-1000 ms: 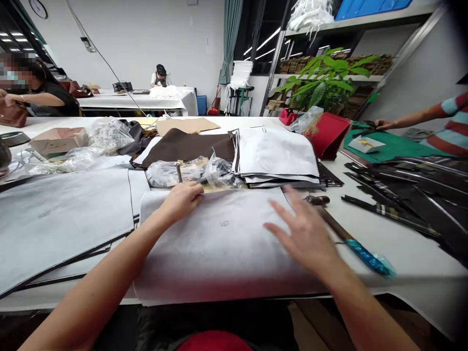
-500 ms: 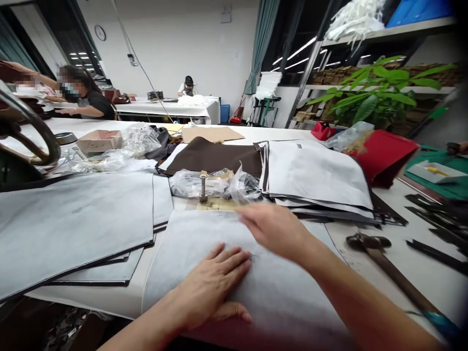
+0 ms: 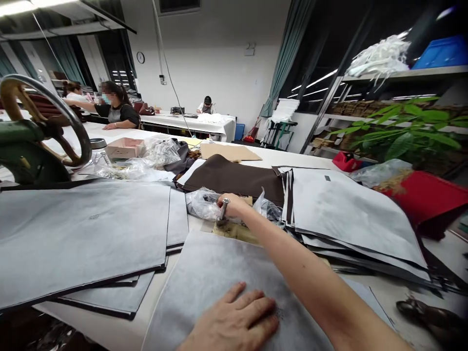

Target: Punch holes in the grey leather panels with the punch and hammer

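Right hand has moved past the sheet, beside the plastic bag; grip hidden, can't tell. Metal punch stands near-upright just this side of it; left hand farther off, flat on the sheet, fingers loosely spread.

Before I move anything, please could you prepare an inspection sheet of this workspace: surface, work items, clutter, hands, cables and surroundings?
Surface: white table, largely covered.
Work items: grey-white sheet; beyond its far edge, a tilted metal rod with flared head; further sheet stacks at left and right.
Clutter: clear plastic bags, cardboard box, blurred hammer.
Left hand: palm down on the near sheet.
Right hand: at the rod; grip cannot be told.
Cables: cord hanging before the far wall.
Surroundings: green machine with handwheel, co-workers behind, leafy plant.
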{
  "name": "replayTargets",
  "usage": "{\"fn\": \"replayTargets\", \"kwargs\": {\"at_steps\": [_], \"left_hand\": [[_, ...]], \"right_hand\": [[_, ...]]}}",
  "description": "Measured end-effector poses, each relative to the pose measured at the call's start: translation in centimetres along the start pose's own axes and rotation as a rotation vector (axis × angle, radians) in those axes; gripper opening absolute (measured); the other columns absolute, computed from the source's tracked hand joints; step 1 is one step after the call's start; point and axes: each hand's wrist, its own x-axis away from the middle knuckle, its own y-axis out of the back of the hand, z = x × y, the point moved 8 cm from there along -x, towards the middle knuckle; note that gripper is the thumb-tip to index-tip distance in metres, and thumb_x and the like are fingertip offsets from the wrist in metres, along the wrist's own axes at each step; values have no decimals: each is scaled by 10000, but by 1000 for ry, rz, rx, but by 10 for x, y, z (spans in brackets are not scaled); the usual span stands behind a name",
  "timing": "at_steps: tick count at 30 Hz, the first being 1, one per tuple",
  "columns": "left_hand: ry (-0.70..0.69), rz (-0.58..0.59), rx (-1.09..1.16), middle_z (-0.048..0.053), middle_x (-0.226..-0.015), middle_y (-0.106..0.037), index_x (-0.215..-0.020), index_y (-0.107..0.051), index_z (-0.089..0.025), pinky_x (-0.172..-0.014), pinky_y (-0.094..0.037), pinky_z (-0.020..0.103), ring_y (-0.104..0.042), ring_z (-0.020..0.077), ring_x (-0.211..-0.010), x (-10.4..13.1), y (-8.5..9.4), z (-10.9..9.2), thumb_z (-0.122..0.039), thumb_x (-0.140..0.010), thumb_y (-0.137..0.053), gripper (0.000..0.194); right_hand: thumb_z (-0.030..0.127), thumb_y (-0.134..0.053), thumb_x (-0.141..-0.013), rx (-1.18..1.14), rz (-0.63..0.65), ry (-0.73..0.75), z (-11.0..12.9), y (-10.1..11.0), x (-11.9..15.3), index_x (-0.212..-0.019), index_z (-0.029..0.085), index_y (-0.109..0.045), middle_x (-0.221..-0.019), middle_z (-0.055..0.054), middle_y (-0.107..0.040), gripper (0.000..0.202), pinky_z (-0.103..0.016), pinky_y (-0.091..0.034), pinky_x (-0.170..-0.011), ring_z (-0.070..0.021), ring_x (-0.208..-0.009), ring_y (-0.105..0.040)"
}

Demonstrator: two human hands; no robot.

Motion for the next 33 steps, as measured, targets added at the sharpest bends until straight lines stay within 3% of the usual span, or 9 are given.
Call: {"fn": "replayTargets", "kwargs": {"at_steps": [3, 8, 11, 14, 18, 23, 27, 31, 33], "left_hand": [[10, -18, -5, 37, -1484, -562, -1375, -563, -220, -1257, -281, 396, -501, 194, -1375, 0, 3, 0, -284, -1076, -462, 322], [40, -35, 6, 46, -1441, -598, -1391, -553, -225, -1237, -312, 389, -535, 202, -1338, 2, 6, 3, -288, -1064, -490, 339], [31, 4, 86, 53, -1446, -601, -1434, -521, -205, -1244, -297, 388, -516, 218, -1366, 3, 12, 1, -416, -1056, -494, 434], [68, 55, 194, 85, -1484, -569, -1481, -487, -189, -1256, -279, 435, -477, 258, -1412, 4, 20, -2, -655, -969, -527, 693], [180, 58, 210, 93, -1506, -549, -1459, -518, -198, -1245, -284, 519, -440, 296, -1444, 2, 20, -9, -656, -965, -527, 674], [257, 46, 195, 119, -1481, -562, -1396, -571, -195, -1228, -304, 558, -464, 307, -1423, 2, 13, -15, -602, -988, -526, 578], [258, 61, 194, 115, -1494, -548, -1409, -566, -195, -1239, -303, 546, -468, 295, -1425, 3, 14, -14, -561, -993, -551, 555], [266, 51, 180, 122, -1502, -543, -1414, -570, -184, -1238, -314, 555, -468, 300, -1430, 4, 15, -13, -535, -987, -579, 552], [257, 51, 175, 121, -1507, -541, -1422, -565, -184, -1235, -320, 560, -467, 300, -1432, 4, 13, -14, -530, -990, -577, 553]], "right_hand": [[357, -698, -954, -65, -9, -10, -4, 3, 1, -959, 149, -694, -994, -43, -711, 208, -400, -569, -861, -197, -920, -682], [254, -688, -883, -297, -238, -65, -23, 36, 22, -887, 163, -706, -893, -65, -734, 93, -313, -524, -764, -209, -874, -682], [358, -615, -900, -494, -340, -41, -34, 57, 58, -938, 151, -685, -827, -71, -724, 221, -282, -516, -667, -184, -752, -659], [473, -646, -866, -664, -389, 13, -38, 65, 112, -919, 154, -657, -827, -64, -708, 324, -298, -540, -700, -181, -754, -643], [450, -700, -872, -838, -309, 67, -36, 41, 194, -1077, 167, -685, -878, -44, -710, 350, -296, -531, -689, -178, -762, -645], [181, -548, -963, -439, -215, 145, -24, 8, 269, -1051, 223, -746, -1018, -48, -713, 220, -296, -506, -804, -181, -905, -652], [9, -498, -884, -77, -57, 210, -15, -17, 287, -989, 260, -757, -1014, -33, -671, 375, -299, -488, -792, -184, -885, -634], [142, -533, -986, -66, -230, 158, -15, -21, 295, -1299, 244, -664, -1203, -60, -677, 354, -330, -510, -904, -209, -1029, -645], [280, -593, -1004, -84, -316, 91, -18, -25, 301, -1322, 219, -655, -1215, -69, -692, 329, -366, -509, -957, -237, -1087, -629]]}}
